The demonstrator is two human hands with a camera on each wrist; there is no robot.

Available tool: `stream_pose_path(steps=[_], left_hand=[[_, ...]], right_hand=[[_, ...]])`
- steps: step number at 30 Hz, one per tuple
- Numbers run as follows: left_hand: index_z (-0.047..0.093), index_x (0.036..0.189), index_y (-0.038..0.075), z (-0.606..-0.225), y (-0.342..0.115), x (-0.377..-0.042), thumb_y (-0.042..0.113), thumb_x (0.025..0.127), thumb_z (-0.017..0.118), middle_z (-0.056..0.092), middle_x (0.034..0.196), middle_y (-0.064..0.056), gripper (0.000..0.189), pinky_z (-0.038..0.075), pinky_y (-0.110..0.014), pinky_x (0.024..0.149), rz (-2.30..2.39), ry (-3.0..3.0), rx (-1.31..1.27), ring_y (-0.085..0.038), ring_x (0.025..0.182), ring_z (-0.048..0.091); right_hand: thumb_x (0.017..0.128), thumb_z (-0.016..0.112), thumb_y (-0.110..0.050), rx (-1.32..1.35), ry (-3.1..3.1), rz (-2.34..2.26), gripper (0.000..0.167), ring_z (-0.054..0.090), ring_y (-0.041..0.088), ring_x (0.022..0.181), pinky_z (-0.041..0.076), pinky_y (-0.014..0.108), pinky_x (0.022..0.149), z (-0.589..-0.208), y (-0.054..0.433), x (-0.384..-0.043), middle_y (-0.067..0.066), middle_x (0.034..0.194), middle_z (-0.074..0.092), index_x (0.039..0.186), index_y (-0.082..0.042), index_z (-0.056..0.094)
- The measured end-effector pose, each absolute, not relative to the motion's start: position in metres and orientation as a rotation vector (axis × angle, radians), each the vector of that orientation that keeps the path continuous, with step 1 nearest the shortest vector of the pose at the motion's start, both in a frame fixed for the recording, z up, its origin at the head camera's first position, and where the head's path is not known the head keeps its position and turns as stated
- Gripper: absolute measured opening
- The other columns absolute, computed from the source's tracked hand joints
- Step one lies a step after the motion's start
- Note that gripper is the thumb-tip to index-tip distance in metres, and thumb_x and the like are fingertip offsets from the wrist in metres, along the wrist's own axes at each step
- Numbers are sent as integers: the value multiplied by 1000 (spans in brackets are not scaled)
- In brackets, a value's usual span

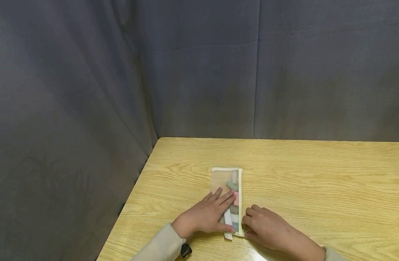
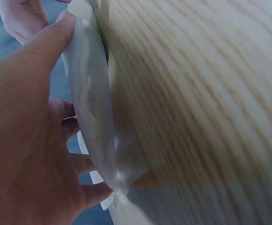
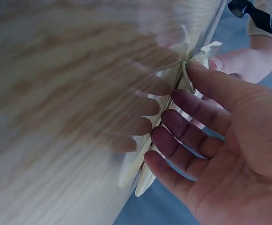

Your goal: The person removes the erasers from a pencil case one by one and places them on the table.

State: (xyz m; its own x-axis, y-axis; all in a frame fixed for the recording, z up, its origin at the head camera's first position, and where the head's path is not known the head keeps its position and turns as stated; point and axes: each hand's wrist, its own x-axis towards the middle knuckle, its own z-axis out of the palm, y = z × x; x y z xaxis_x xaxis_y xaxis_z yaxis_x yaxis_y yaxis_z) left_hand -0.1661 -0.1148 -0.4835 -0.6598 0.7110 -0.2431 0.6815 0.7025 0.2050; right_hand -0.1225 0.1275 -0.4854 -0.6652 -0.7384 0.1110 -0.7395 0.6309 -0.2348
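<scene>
A see-through zip pouch with cream edging lies flat on the wooden table, its zipper along the right side. Through it show small items, among them a green one and a pink one. My left hand lies over the pouch with fingers spread, thumb close to the near zipper end. At that same corner my right hand has its thumb and index finger at the looped zipper pull, pinching it. The right hand's other fingers bend loosely beside the zipper edge.
The wooden table runs off to the right; its left edge slants down past my left arm. Dark grey curtains hang behind the table and on the left. A white strap sticks out at the pouch's near end.
</scene>
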Motion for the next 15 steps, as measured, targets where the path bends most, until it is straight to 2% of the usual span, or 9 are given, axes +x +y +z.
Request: stream_pose_path(steps=[6, 15], left_hand=[[8, 164, 20, -483, -113, -165, 74, 92, 49, 1, 171, 7, 98, 23, -57, 120, 152, 2605, 1095, -36, 155, 8], [9, 164, 21, -485, -112, -163, 72, 91, 54, 2, 171, 8, 99, 24, -57, 119, 160, 2613, 1074, -35, 155, 9]], right_hand=[[80, 84, -28, 1284, -2840, 424, 18, 40, 3, 75, 43, 20, 64, -485, 125, -122, -15, 83, 52, 85, -18, 70], [83, 83, -23, 1312, -2846, 445, 18, 35, 3, 72, 38, 19, 62, -485, 120, -123, -17, 79, 47, 75, -22, 66]])
